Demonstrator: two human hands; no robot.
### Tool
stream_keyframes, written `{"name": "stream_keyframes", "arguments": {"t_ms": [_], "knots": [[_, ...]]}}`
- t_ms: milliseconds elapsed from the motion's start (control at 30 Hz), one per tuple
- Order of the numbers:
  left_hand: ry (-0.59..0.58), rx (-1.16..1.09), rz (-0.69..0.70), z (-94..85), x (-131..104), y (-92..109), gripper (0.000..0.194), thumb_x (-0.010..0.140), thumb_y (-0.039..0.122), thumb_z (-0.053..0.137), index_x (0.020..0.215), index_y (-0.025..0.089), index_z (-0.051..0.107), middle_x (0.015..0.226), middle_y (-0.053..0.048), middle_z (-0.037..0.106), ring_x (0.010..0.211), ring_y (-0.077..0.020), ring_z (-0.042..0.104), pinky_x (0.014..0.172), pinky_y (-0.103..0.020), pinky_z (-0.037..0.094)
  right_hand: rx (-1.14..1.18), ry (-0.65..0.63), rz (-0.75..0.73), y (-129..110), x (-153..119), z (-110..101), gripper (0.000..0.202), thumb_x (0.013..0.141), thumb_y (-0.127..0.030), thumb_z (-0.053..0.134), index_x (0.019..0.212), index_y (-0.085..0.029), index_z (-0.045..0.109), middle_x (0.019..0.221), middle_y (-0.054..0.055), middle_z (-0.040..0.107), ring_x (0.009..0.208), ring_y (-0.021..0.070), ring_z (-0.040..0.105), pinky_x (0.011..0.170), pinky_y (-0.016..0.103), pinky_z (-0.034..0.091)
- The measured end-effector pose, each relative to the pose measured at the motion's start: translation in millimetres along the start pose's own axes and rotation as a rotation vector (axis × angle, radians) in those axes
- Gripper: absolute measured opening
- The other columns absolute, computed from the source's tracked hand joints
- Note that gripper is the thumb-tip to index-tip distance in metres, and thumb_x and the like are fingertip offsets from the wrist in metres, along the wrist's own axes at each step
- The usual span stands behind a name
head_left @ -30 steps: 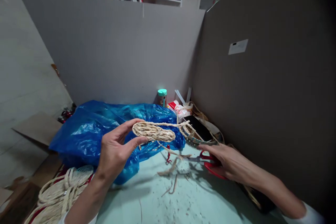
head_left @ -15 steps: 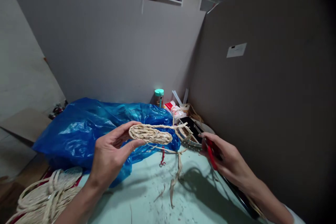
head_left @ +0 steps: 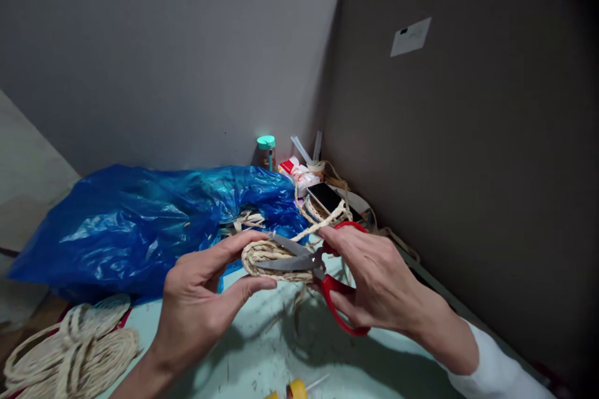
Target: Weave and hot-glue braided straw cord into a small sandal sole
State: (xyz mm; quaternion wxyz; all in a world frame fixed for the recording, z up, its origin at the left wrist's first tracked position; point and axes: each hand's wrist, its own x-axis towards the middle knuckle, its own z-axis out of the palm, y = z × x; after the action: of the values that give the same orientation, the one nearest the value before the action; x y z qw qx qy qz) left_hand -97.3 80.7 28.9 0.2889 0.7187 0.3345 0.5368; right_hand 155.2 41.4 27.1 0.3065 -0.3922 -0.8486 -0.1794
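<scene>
Between the thumb and fingers of my left hand is a flat oval coil of braided straw cord, held above the table. A loose end of the cord runs from the coil up to the right. My right hand grips the red handles of a pair of scissors. The blades are spread and lie across the front of the coil, pointing left. Whether any strand is between the blades I cannot tell.
A large blue plastic bag covers the back left of the pale green table. Bundled braided cord lies at front left. Behind are a phone, a jar with a turquoise lid and grey partitions. A yellow-capped item sits at the front edge.
My right hand has brought the scissors left to the coil, and the blades now show spread over it. The view has tilted downward.
</scene>
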Motion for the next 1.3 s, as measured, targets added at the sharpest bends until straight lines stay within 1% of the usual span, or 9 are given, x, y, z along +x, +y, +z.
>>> {"name": "stream_keyframes", "arguments": {"t_ms": [67, 200, 400, 567, 733, 933, 1067, 1200, 1300], "knots": [[-0.009, 0.011, 0.016, 1.0, -2.6, -1.3, 0.046, 0.068, 0.019, 0.088, 0.107, 0.042, 0.079, 0.1, 0.012, 0.082, 0.083, -0.0122, 0.079, 0.083, -0.011, 0.058, -0.004, 0.01, 0.023, -1.6, -0.5, -0.7, 0.039, 0.08, -0.019, 0.048, 0.118, -0.008, 0.049, 0.08, 0.009, 0.069, 0.066, 0.0233, 0.065, 0.057, 0.032, 0.051], [-0.028, 0.001, 0.033, 2.6, -5.5, -4.2, 0.049, 0.069, 0.019, 0.088, 0.11, 0.044, 0.077, 0.104, 0.013, 0.082, 0.086, -0.0129, 0.079, 0.084, -0.013, 0.059, 0.015, -0.017, 0.049, -3.2, -0.6, -2.9, 0.028, 0.082, -0.022, 0.048, 0.108, -0.013, 0.049, 0.076, 0.006, 0.068, 0.059, 0.0201, 0.064, 0.053, 0.03, 0.048], [-0.077, 0.008, 0.038, 5.6, -5.4, 0.7, 0.051, 0.07, 0.014, 0.086, 0.11, 0.045, 0.077, 0.099, 0.015, 0.082, 0.081, -0.0098, 0.078, 0.081, -0.009, 0.057, 0.043, -0.071, 0.052, -0.8, -4.4, -3.1, 0.018, 0.088, -0.027, 0.052, 0.101, -0.015, 0.049, 0.074, 0.007, 0.066, 0.056, 0.0207, 0.062, 0.05, 0.03, 0.048], [-0.078, 0.005, 0.049, 6.2, -6.6, 3.8, 0.052, 0.069, 0.013, 0.086, 0.11, 0.044, 0.077, 0.098, 0.016, 0.082, 0.08, -0.0099, 0.078, 0.081, -0.01, 0.058, 0.049, -0.043, 0.018, 0.9, -6.0, 0.3, 0.012, 0.091, -0.028, 0.055, 0.095, -0.018, 0.049, 0.073, 0.007, 0.065, 0.057, 0.0205, 0.061, 0.05, 0.03, 0.048], [-0.1, -0.006, 0.087, 5.9, -6.5, 1.8, 0.055, 0.071, 0.013, 0.085, 0.114, 0.046, 0.075, 0.102, 0.016, 0.081, 0.081, -0.0096, 0.078, 0.08, -0.01, 0.058, 0.04, -0.001, -0.048, 3.9, -7.7, 1.7, 0.01, 0.094, -0.025, 0.057, 0.093, -0.018, 0.05, 0.072, 0.005, 0.064, 0.057, 0.0191, 0.06, 0.053, 0.03, 0.048], [-0.061, -0.013, 0.104, 4.3, -6.1, 0.6, 0.049, 0.065, 0.013, 0.09, 0.107, 0.037, 0.08, 0.097, 0.007, 0.083, 0.078, -0.0164, 0.079, 0.078, -0.019, 0.063, 0.02, 0.062, -0.114, 5.3, -6.1, 3.6, 0.013, 0.099, -0.028, 0.056, 0.098, -0.016, 0.051, 0.074, 0.006, 0.066, 0.062, 0.0191, 0.063, 0.057, 0.029, 0.049], [-0.038, -0.012, 0.062, 3.5, -5.5, 1.0, 0.05, 0.064, 0.014, 0.09, 0.107, 0.038, 0.08, 0.099, 0.006, 0.083, 0.081, -0.0183, 0.08, 0.08, -0.023, 0.064, 0.003, 0.034, -0.123, 4.3, -7.4, 4.7, 0.009, 0.101, -0.026, 0.054, 0.098, -0.018, 0.05, 0.075, 0.004, 0.066, 0.064, 0.0179, 0.064, 0.056, 0.028, 0.048], [-0.02, 0.03, 0.061, 2.3, -5.3, 0.8, 0.046, 0.064, 0.018, 0.09, 0.106, 0.035, 0.081, 0.099, 0.003, 0.083, 0.082, -0.0232, 0.08, 0.08, -0.031, 0.066, 0.011, 0.017, -0.107, 2.7, -9.2, 2.0, 0.019, 0.104, -0.036, 0.052, 0.096, -0.019, 0.052, 0.071, 0.002, 0.063, 0.06, 0.0159, 0.06, 0.053, 0.027, 0.044], [-0.041, 0.06, 0.069, 2.0, -3.0, 1.8, 0.043, 0.065, 0.017, 0.09, 0.104, 0.033, 0.082, 0.098, 0.002, 0.083, 0.081, -0.0239, 0.08, 0.079, -0.03, 0.066, 0.059, 0.016, -0.094, 2.0, -8.7, 2.2, 0.022, 0.102, -0.037, 0.056, 0.091, -0.018, 0.053, 0.071, 0.002, 0.062, 0.058, 0.015, 0.056, 0.053, 0.027, 0.04]]}}
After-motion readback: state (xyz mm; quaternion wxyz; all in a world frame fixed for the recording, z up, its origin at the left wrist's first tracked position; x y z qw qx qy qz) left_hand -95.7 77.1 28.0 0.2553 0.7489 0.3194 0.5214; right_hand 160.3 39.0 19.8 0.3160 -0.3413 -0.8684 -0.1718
